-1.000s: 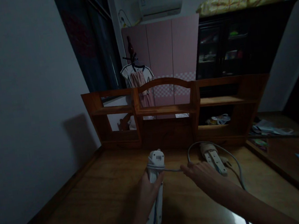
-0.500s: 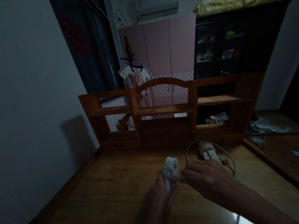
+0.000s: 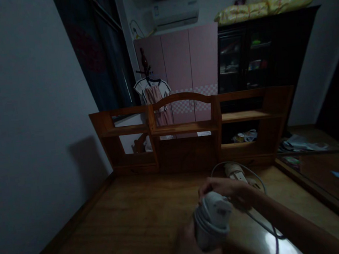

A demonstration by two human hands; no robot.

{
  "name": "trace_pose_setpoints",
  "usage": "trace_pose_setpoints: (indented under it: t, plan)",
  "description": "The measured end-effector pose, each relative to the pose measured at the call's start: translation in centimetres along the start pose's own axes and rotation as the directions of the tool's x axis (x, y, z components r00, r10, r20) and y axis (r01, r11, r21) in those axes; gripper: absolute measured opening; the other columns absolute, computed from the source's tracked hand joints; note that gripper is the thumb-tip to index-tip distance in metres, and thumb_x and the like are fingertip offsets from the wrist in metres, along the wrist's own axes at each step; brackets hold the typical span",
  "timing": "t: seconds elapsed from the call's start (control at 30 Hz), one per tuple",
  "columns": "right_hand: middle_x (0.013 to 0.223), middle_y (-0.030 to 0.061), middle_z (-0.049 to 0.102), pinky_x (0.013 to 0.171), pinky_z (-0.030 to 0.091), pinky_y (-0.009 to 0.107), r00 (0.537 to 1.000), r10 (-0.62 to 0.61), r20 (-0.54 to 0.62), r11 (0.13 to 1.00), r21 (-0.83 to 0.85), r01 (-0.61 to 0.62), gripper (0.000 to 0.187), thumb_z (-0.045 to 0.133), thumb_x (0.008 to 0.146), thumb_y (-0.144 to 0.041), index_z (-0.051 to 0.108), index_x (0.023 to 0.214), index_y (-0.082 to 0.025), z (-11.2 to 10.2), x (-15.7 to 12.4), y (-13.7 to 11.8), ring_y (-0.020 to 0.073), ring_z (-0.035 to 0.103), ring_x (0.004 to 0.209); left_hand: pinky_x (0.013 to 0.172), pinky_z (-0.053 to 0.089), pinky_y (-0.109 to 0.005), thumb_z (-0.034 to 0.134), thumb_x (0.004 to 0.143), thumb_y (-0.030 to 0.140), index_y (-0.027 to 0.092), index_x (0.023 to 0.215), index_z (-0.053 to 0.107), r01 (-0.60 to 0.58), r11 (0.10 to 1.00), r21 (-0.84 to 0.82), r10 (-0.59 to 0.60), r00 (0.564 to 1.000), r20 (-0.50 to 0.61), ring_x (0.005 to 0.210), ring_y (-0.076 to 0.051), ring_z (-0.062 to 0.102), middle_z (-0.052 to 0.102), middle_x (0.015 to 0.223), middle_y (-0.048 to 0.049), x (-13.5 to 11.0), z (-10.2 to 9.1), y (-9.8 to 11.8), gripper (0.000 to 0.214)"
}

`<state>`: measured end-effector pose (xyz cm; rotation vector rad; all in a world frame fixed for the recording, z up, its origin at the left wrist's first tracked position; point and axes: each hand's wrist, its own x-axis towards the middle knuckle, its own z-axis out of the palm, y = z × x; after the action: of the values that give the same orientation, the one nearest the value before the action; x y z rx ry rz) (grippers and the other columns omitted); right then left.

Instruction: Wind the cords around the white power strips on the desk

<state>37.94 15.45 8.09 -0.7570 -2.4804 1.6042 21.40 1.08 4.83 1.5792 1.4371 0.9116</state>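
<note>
My left hand point(image 3: 190, 252) grips a white power strip point(image 3: 212, 219) from below and holds it end-on toward the camera, over the wooden desk point(image 3: 131, 228). Its grey cord point(image 3: 260, 227) is wound round the strip's body. My right hand point(image 3: 224, 190) sits just behind the strip's top, fingers curled on the cord. The cord trails to the right and loops back toward a second, beige power strip point(image 3: 235, 172) lying on the desk behind my right hand.
A wooden shelf unit point(image 3: 187, 127) stands along the desk's back edge, with small items point(image 3: 245, 136) in its lower right bay. A grey wall point(image 3: 27, 130) borders the left side. A lower surface at the right holds papers point(image 3: 303, 143).
My left hand has tipped the white power strip up and drawn it closer to the camera. My right hand has carried the cord round behind it.
</note>
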Motion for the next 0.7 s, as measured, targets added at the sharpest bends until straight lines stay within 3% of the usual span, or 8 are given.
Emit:
trace_pose_setpoints:
  t: [0.1, 0.2, 0.33, 0.4, 0.5, 0.63, 0.7]
  plan:
    - [0.064, -0.0044, 0.049, 0.046, 0.031, 0.015, 0.989, 0.090, -0.120, 0.993, -0.059, -0.098, 0.013, 0.048, 0.081, -0.022, 0.059, 0.081, -0.014, 1.8, -0.2, 0.3, 0.0050, 0.039, 0.051, 0.075, 0.050, -0.028, 0.073, 0.059, 0.031, 0.015, 0.104, 0.064, 0.039, 0.992, -0.117, -0.057, 0.986, -0.154, 0.088, -0.026, 0.065, 0.070, 0.096, -0.0084, 0.8, -1.5, -0.1, 0.049]
    - [0.068, -0.0011, 0.056, 0.049, 0.031, 0.017, 0.957, 0.032, -0.287, 0.939, -0.320, -0.128, 0.022, 0.038, 0.091, -0.023, 0.059, 0.087, -0.016, 4.4, -0.5, 0.2, 0.0073, 0.047, 0.055, 0.072, 0.050, -0.029, 0.073, 0.062, 0.040, 0.012, 0.099, 0.064, 0.087, 0.990, -0.110, -0.109, 0.971, -0.212, 0.086, -0.027, 0.066, 0.071, 0.093, -0.0112, 2.0, -2.8, -1.3, 0.048]
    - [0.082, 0.0071, 0.066, 0.054, 0.034, 0.024, 0.875, -0.066, -0.480, 0.646, -0.688, -0.329, 0.017, 0.041, 0.093, -0.021, 0.058, 0.097, -0.018, 6.8, -1.1, 0.9, 0.0169, 0.062, 0.069, 0.074, 0.049, -0.029, 0.073, 0.064, 0.046, 0.013, 0.109, 0.057, 0.074, 0.989, -0.127, -0.107, 0.956, -0.273, 0.088, -0.026, 0.066, 0.069, 0.097, -0.0116, 3.9, -3.4, -4.0, 0.058]
    - [0.083, 0.0081, 0.066, 0.054, 0.034, 0.026, 0.866, -0.099, -0.490, 0.493, -0.780, -0.385, 0.014, 0.045, 0.091, -0.018, 0.057, 0.099, -0.018, 7.2, -1.7, 1.2, 0.0199, 0.064, 0.070, 0.074, 0.049, -0.029, 0.071, 0.066, 0.048, 0.014, 0.109, 0.054, 0.031, 0.982, -0.187, -0.080, 0.961, -0.263, 0.088, -0.025, 0.066, 0.069, 0.099, -0.0113, 4.7, -3.3, -5.2, 0.058]
    - [0.082, 0.0068, 0.066, 0.052, 0.031, 0.027, 0.881, -0.148, -0.449, 0.375, -0.850, -0.370, 0.015, 0.048, 0.087, -0.009, 0.058, 0.095, -0.017, 7.5, -2.7, 0.6, 0.0199, 0.064, 0.068, 0.074, 0.048, -0.030, 0.067, 0.069, 0.051, 0.014, 0.105, 0.054, 0.005, 0.973, -0.229, -0.075, 0.952, -0.297, 0.086, -0.024, 0.065, 0.068, 0.096, -0.0108, 5.6, -2.9, -6.2, 0.053]
    - [0.079, 0.0048, 0.065, 0.049, 0.025, 0.029, 0.926, -0.171, -0.337, 0.345, -0.901, -0.264, 0.019, 0.047, 0.083, -0.003, 0.058, 0.092, -0.017, 8.3, -3.3, -1.9, 0.0177, 0.062, 0.062, 0.075, 0.047, -0.030, 0.062, 0.073, 0.051, 0.015, 0.104, 0.054, -0.004, 0.985, -0.171, -0.062, 0.925, -0.375, 0.087, -0.024, 0.064, 0.067, 0.096, -0.0103, 6.0, -1.6, -6.5, 0.049]
    - [0.079, 0.0037, 0.065, 0.050, 0.025, 0.029, 0.939, -0.194, -0.286, 0.377, -0.905, -0.198, 0.019, 0.047, 0.083, -0.004, 0.057, 0.093, -0.017, 8.2, -3.3, -3.1, 0.0167, 0.061, 0.064, 0.071, 0.047, -0.029, 0.064, 0.071, 0.048, 0.014, 0.106, 0.052, 0.025, 0.995, -0.096, -0.057, 0.936, -0.347, 0.083, -0.025, 0.065, 0.067, 0.093, -0.0105, 5.8, -0.7, -6.3, 0.049]
